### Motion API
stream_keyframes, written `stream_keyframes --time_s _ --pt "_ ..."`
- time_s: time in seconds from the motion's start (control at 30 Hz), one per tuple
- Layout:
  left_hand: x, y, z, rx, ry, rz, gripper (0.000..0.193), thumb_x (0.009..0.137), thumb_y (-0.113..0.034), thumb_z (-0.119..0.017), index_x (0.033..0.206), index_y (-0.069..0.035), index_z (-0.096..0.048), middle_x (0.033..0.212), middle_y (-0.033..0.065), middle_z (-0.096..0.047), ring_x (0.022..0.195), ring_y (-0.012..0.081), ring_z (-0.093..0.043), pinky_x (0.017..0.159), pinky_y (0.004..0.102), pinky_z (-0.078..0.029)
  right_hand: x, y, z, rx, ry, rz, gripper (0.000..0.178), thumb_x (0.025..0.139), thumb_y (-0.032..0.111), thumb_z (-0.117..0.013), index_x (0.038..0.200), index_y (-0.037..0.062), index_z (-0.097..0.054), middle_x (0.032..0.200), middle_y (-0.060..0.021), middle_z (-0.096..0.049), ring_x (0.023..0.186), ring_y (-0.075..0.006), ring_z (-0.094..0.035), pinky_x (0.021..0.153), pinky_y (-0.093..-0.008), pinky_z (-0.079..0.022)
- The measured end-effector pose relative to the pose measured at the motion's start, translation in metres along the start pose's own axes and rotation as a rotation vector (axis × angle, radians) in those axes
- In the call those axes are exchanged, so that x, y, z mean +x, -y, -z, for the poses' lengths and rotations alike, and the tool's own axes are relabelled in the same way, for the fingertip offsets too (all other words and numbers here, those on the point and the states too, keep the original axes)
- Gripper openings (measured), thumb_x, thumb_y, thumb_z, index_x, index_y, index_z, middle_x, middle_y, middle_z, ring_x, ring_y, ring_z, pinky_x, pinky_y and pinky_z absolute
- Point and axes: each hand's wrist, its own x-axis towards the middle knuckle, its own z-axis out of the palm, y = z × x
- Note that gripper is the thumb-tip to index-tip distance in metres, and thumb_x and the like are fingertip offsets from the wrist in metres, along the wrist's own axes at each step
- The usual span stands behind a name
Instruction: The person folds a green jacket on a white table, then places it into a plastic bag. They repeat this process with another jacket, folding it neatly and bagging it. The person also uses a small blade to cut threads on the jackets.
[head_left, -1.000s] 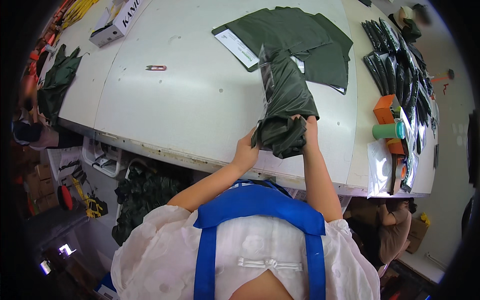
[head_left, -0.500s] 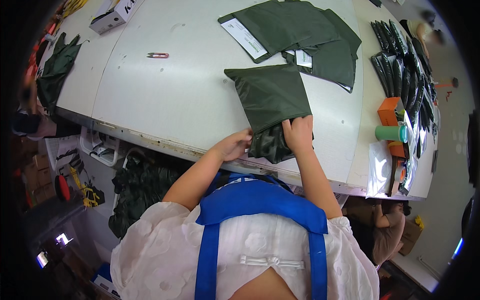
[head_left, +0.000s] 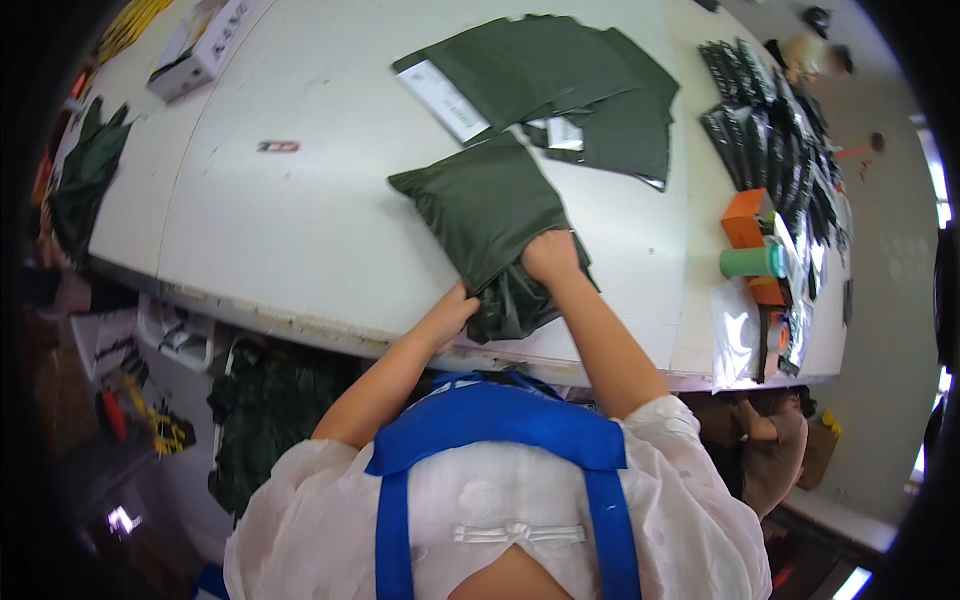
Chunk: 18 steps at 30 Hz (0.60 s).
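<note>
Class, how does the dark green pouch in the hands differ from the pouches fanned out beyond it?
The held pouch is rumpled; the fanned pouches lie mostly flat. White labels show on the fanned pouches, none on the held pouch. Both are dark green.

white blouse; short, loose sleeves; blue apron; two wide straps; white knotted neckline trim

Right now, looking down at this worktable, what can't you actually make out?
All in the head view:
Left hand: some fingertips are hidden by the dark green bag.
Right hand: fingertips are hidden by the hand itself and the bag's folds.
Small red tool: too small and blurred to make out its tip.
White box: far end cut off by the picture's top edge.
</note>
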Motion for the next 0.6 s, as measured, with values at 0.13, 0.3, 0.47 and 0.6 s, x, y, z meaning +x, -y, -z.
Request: stream_keyframes --time_s 0.13,0.3,0.47,0.6 --pt "-0.006 -0.009 0.001 -0.193 -0.022 0.129 0.062 0.081 -0.012 -0.048 0.14 -0.002 -0.033 0.138 0.0087 -0.043 0.127 0.0205 -0.04 0.106 0.0339 -0.031 0.009 0.022 0.017 0.08 -0.034 -0.073 0.046 0.083 0.028 -0.053 0.122 0.0044 -0.056 0.13 -0.0169 -0.053 0.122 -0.0362 -0.045 0.102 -0.0474 -0.032" --pt "-0.007 0.001 0.001 -0.319 0.071 -0.062 0.071 0.083 -0.026 -0.064 0.14 0.0 -0.03 0.135 0.0115 -0.045 0.126 0.0216 -0.041 0.105 0.0358 -0.034 0.001 0.058 0.008 0.418 0.057 0.112 0.051 0.091 0.033 -0.046 0.134 0.0049 -0.045 0.141 -0.0186 -0.039 0.131 -0.0356 -0.034 0.111 -0.0435 -0.021" --pt "-0.014 -0.003 -0.011 -0.265 -0.07 0.04 0.077 0.075 -0.005 -0.063 0.142 -0.003 -0.025 0.133 0.0128 -0.043 0.123 0.0232 -0.043 0.102 0.0342 -0.036 0.04 0.043 -0.003 0.132 0.085 0.182 0.063 0.089 0.044 -0.049 0.139 0.0081 -0.039 0.145 -0.0154 -0.036 0.133 -0.0311 -0.033 0.112 -0.0435 -0.021" --pt "-0.016 -0.004 0.008 -0.292 -0.123 0.067 0.076 0.072 0.003 -0.053 0.142 -0.004 -0.024 0.13 0.0125 -0.045 0.118 0.0236 -0.046 0.099 0.0328 -0.038 0.046 0.036 -0.012 0.241 0.164 0.169 0.063 0.09 0.041 -0.05 0.141 0.0078 -0.036 0.145 -0.0148 -0.035 0.131 -0.0296 -0.035 0.111 -0.0423 -0.022"
